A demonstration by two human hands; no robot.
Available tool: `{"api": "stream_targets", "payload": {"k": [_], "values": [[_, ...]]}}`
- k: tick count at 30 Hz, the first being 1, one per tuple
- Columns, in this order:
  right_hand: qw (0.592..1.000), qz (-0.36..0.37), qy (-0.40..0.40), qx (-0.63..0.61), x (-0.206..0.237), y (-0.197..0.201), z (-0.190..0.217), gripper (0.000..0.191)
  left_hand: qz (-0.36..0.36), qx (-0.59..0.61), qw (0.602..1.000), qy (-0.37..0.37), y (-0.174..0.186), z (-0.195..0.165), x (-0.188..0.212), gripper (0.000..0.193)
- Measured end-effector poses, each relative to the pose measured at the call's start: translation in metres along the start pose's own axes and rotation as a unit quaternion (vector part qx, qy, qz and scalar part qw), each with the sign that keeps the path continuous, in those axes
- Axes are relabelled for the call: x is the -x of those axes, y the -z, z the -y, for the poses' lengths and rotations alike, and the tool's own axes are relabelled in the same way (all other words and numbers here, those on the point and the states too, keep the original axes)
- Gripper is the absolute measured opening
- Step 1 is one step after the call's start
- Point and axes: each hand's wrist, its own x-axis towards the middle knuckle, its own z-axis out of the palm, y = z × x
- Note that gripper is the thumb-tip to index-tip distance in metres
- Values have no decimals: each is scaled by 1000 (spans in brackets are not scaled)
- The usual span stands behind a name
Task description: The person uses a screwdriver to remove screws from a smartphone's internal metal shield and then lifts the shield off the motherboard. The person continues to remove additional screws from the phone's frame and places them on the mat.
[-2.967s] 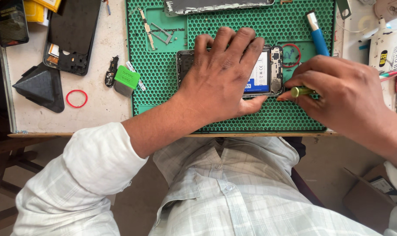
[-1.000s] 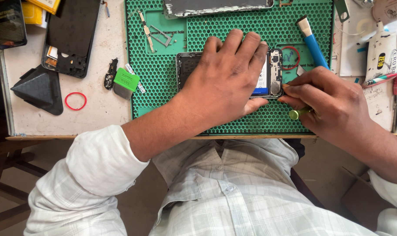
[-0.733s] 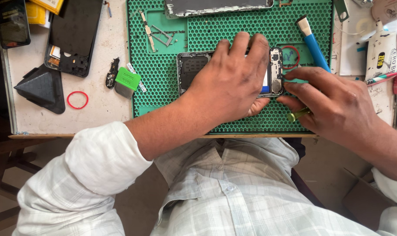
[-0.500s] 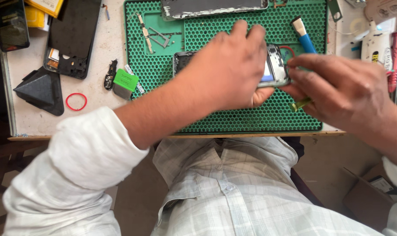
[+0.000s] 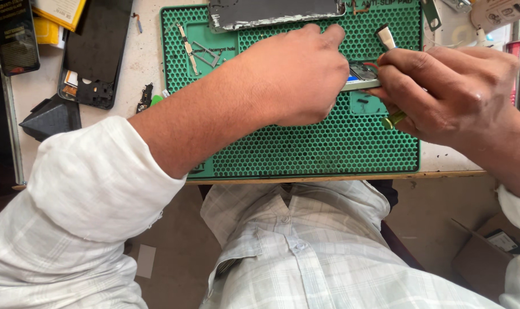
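My left hand (image 5: 297, 74) grips an opened phone (image 5: 360, 77), lifted and tilted above the green honeycomb mat (image 5: 329, 143); only a small end of the phone shows between my hands. My right hand (image 5: 449, 94) is closed around a green-handled tool (image 5: 393, 120) and meets the phone's right end. A blue-handled tool with a white tip (image 5: 386, 37) pokes out just behind my right hand.
A grey phone panel (image 5: 274, 12) lies at the mat's far edge, metal tweezers (image 5: 188, 48) at its left. On the table to the left are a black back cover (image 5: 97, 51), a black wedge (image 5: 51, 117) and a dark phone (image 5: 16, 34). A cardboard box (image 5: 492, 252) sits on the floor.
Both hands have lifted the phone off the mat and tilted it. My left hand went from lying flat over the phone to gripping it, and my right hand closed in on its end.
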Motion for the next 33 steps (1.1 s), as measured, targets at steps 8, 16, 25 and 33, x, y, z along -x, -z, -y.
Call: {"api": "stream_targets", "payload": {"k": [8,16,25,33], "values": [[999,-2,-21,-29,6,-2,-1,18,27,0,999,20,1,0,-3,20],[997,-61,43,-11,0,-6,6,22,-111,-9,994,3,-16,-8,7,21],[995,20,16,-93,14,2,23,15,-222,-111,967,48,-27,-31,23,37],[984,81,-34,-157,24,-3,37,15,-190,-78,975,80,-18,-37,36,84]]}}
